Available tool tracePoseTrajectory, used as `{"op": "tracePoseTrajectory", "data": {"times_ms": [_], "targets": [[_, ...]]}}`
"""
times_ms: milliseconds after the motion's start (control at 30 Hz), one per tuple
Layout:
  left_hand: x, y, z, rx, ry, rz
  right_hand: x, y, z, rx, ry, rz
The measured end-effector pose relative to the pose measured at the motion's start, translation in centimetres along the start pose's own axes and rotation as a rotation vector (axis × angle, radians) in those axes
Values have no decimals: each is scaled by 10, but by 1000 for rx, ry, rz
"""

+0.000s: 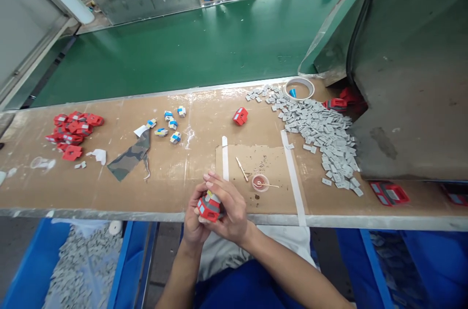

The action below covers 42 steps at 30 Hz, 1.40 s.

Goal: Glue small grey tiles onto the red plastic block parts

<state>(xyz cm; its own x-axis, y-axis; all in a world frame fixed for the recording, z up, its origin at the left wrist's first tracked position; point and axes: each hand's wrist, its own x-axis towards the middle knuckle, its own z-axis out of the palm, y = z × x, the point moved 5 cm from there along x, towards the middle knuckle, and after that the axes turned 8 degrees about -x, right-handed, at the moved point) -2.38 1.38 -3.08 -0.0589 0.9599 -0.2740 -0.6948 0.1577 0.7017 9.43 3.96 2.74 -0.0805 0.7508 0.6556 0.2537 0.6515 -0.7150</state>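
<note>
Both of my hands are closed round a small red toy vehicle body with a grey band and pale windows, just over the table's front edge. My left hand grips its left side. Across its top and right side curl the fingers of my right hand, hiding part of it; a bit of yellow and grey shows under them. To the right of my hands, a small cup of reddish liquid holds a thin stick, with a cotton swab lying beside it. Farther back sits another red toy body.
Red toy bodies are heaped at left, near several small white, blue and yellow pieces and a camouflage cloth strip. Grey flat pieces and a tape roll lie right. A green belt runs behind; a metal housing bounds the right.
</note>
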Motion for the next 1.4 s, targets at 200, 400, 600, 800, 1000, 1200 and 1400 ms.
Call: {"op": "tracePoseTrajectory", "data": {"times_ms": [200, 400, 600, 800, 1000, 1200, 1400], "targets": [[0, -1, -4, 27, 20, 14, -1, 1, 1, -5, 7, -1], [0, 2, 7, -41, -24, -14, -1, -1, 0, -9, 17, -8], [-3, 1, 6, -103, 36, -32, 0, -3, -2, 8, 16, -29], [-3, 2, 5, -110, 64, -43, -1, -2, -1, 15, 8, -25], [-3, 5, 7, -46, 57, -5, -2, -2, -1, 12, 6, -37], [-5, 6, 3, 22, 61, -3, -2, -3, -1, 18, 15, -61], [-4, 7, 4, 30, 63, -7, 0, -4, -3, 20, 22, -85]]}}
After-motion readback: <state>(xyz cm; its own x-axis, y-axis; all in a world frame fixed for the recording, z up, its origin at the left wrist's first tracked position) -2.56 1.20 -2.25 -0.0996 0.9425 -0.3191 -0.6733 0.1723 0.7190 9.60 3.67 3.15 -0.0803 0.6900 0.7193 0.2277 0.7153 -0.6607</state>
